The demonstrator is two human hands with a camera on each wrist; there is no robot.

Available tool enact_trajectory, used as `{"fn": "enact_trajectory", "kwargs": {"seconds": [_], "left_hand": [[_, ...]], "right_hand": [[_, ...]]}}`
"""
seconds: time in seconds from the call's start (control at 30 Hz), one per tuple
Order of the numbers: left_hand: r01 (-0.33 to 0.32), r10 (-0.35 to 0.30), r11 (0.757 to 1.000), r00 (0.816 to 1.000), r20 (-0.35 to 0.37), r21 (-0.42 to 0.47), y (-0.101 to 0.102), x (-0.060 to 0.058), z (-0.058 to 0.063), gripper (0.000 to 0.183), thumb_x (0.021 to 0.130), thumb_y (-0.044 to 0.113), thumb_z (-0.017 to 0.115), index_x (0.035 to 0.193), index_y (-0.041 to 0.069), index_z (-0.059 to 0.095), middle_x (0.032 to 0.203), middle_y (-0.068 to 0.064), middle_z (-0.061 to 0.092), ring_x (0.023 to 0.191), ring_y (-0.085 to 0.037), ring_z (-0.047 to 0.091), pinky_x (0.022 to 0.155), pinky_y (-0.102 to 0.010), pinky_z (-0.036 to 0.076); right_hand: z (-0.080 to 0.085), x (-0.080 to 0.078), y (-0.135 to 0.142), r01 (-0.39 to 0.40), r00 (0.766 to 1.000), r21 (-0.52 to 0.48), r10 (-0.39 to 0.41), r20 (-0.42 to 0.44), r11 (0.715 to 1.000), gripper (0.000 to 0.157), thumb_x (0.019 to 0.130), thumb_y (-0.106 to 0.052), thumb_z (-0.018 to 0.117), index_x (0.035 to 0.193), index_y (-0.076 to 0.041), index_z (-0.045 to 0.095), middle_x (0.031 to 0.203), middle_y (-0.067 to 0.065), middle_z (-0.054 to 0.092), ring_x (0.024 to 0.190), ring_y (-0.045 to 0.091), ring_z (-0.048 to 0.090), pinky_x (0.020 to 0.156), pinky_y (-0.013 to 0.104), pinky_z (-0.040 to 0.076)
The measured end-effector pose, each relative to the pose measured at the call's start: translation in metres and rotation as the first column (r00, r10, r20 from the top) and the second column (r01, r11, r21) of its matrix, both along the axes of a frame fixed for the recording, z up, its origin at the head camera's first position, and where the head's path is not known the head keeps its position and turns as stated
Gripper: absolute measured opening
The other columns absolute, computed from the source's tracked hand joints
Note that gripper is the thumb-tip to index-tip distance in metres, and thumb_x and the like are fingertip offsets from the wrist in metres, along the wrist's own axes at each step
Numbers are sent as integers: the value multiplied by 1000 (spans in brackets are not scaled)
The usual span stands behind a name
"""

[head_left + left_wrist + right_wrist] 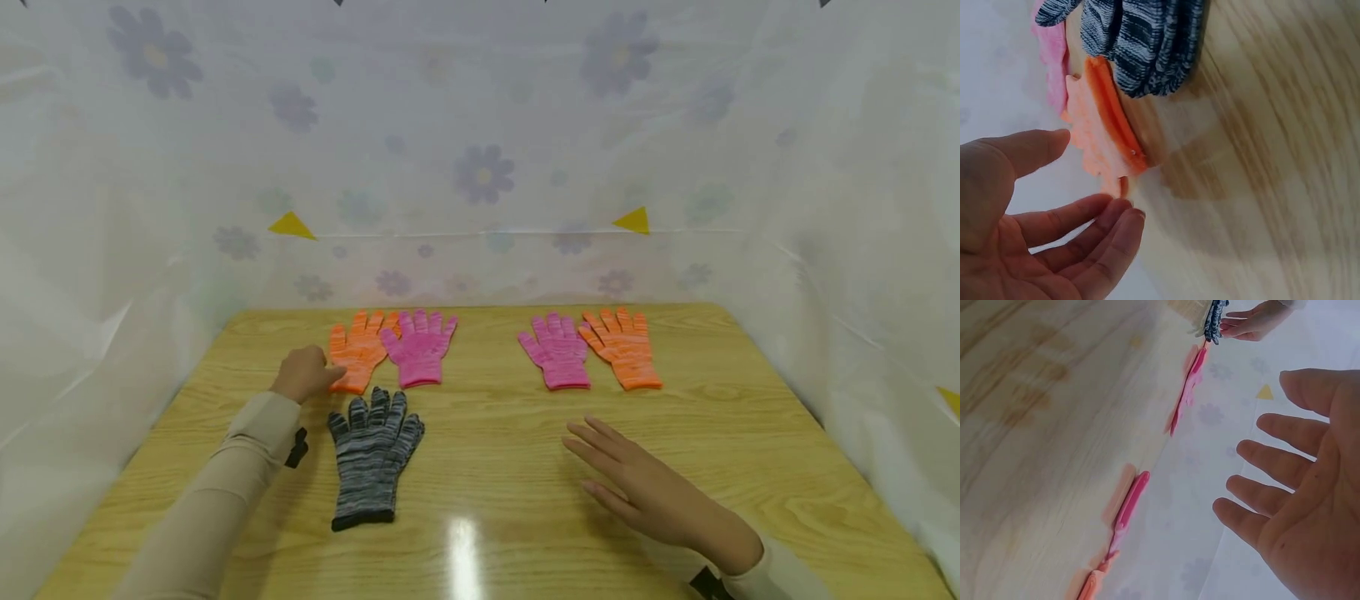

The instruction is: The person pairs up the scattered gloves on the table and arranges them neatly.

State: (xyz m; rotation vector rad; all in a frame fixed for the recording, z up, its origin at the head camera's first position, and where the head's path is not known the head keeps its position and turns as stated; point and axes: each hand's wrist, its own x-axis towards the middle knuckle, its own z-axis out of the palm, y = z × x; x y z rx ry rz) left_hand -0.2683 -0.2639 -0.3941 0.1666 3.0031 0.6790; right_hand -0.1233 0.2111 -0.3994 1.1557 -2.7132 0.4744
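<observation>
Orange glove [362, 350] lies at the desk's [525, 467] far left beside a pink glove [418, 347]; the left hand [303, 373] hovers at its cuff, fingers loose. The right hand [645, 487] hovers flat, fingers spread.

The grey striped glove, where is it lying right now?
In the head view the grey striped glove lies flat on the wooden table, left of centre, just in front of the left orange glove and beside the left hand.

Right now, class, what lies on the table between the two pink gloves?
Nothing: the head view shows bare wooden table between the left pink glove and the right pink glove.
</observation>
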Motion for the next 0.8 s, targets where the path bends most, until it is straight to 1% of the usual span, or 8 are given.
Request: {"fn": "enact_trajectory", "kwargs": {"seconds": [0.1,0.2,0.3,0.4,0.53,0.6,0.63,0.8], "left_hand": [[-9,9,1000,999,47,3,-1,-4,-2,52,91,21,61,48,18,31,47,8,18,43,-6,15,43,-21,19],[-24,25,1000,997,71,-9,1,-6,-4,49,89,20,61,49,17,32,47,7,19,44,-7,17,44,-22,21],[-51,55,997,996,73,-50,3,-8,-8,45,88,21,61,54,14,33,52,5,21,47,-10,22,47,-25,24],[-74,81,993,993,82,-87,3,-12,-13,43,88,21,63,58,13,33,55,3,24,50,-12,26,49,-26,26],[-100,109,990,990,94,-95,3,-16,-16,43,86,22,65,58,13,34,55,2,25,50,-12,27,49,-27,27],[-108,117,990,989,90,-92,2,-17,-17,43,85,23,66,58,13,35,55,2,25,50,-12,28,49,-27,27],[-112,120,990,989,88,-88,2,-17,-17,43,85,23,66,57,13,35,55,2,25,50,-12,28,48,-27,28],[-115,119,992,989,86,-53,1,-18,-18,45,84,22,67,57,14,33,55,3,24,50,-12,26,49,-27,27]], "right_hand": [[0,0,0,-2,1000,10,3,-14,1000,58,94,-23,62,147,-16,39,153,4,35,141,28,31,105,42,39],[0,2,0,-10,1000,13,10,-28,1000,58,93,-22,63,146,-12,41,151,8,38,137,32,35,98,49,44],[1,3,-1,-8,999,14,8,-37,1000,59,92,-20,65,145,-10,42,148,11,41,135,34,38,97,49,45],[1,3,-1,0,999,12,1,-40,1000,61,91,-19,65,146,-11,41,147,11,43,135,32,39,102,43,43],[0,4,0,2,999,2,-2,-44,1000,59,91,-19,66,145,-10,43,147,10,43,135,32,39,110,28,33],[0,4,0,5,999,2,-5,-43,1000,58,91,-19,66,144,-10,44,147,10,44,135,32,39,111,26,30],[0,4,0,8,999,3,-8,-42,1000,58,91,-19,66,144,-10,44,146,9,44,135,32,39,111,27,31],[0,4,-1,15,999,16,-14,-38,1000,57,90,-19,66,143,-9,46,146,10,45,134,33,40,101,44,43]]}}
